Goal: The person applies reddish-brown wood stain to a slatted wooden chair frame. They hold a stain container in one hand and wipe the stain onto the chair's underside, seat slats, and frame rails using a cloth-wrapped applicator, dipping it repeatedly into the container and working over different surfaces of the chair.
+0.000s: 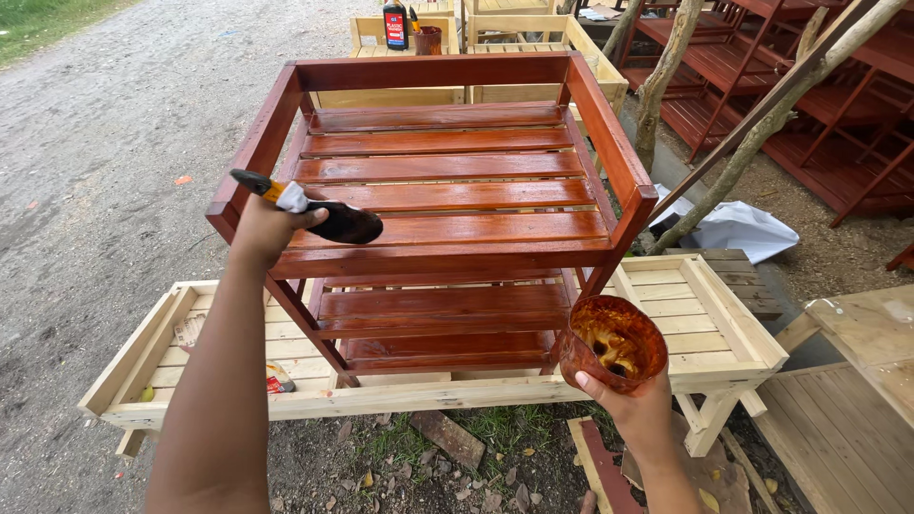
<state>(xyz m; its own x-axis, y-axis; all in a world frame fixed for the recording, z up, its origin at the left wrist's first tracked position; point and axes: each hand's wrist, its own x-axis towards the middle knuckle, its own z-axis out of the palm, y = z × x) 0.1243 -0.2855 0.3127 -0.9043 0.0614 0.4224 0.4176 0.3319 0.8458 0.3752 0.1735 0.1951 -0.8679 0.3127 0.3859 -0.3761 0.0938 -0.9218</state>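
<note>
Varnish-wet slats of a red-brown wooden shelf rack (pixel 447 195) are seen at the centre, the rack standing on an unpainted pale wooden rack (pixel 705 324) that is laid flat beneath it. A paintbrush (pixel 319 211) is gripped by the left hand (pixel 265 227), the fingers curled tight round a handle wrapped in a white rag, and the dark bristles are held just over a front slat; whether they touch the wood cannot be told. A stained plastic cup (pixel 612 345) of brown varnish is held by the right hand (pixel 636 405) from below, the fingers closed round its base, just in front of the rack's right leg. The lower shelves are partly hidden by the left forearm and the cup.

Behind the rack, more unpainted frames (pixel 533 38) are stood, with a dark bottle (pixel 395 25) and a small brown pot (pixel 427 40) on one. Finished red racks (pixel 752 67) are stacked at the upper right behind thin tree trunks (pixel 666 76), near which a crumpled white sheet (pixel 738 228) is lying. The work is done outdoors on bare soil strewn with dry leaves; a gravel road (pixel 105 152) is seen on the left, edged by grass.
</note>
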